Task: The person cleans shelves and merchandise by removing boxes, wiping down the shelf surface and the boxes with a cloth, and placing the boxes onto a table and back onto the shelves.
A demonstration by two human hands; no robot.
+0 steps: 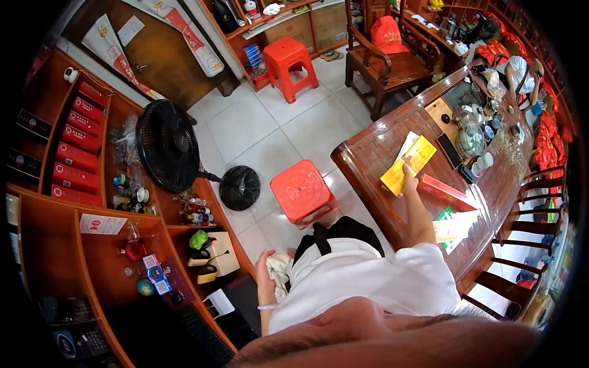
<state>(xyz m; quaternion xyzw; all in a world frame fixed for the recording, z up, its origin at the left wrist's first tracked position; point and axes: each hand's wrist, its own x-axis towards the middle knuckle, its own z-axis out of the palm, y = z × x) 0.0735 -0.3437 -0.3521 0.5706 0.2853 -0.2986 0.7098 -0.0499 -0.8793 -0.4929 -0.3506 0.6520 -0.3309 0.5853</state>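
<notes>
My right hand (410, 179) reaches over the dark wooden table and grips the near edge of a yellow printed packet (419, 156). A white paper (407, 145) shows behind the packet. A long red box (448, 191) lies just right of that hand. My left hand (264, 268) hangs low beside my body, with a bunched cream cloth (280, 270) against its palm. Its fingers look curled at the cloth, though they are partly hidden. In front of me stands a red plastic stool (302, 191).
A black fan (169, 146) stands left, by the shelves (44, 224). Glass teaware (471, 140) and a phone (450, 150) are on the table (368, 161). Another red stool (289, 69) and a wooden armchair (392, 64) stand farther back. A person (518, 76) is at the far right.
</notes>
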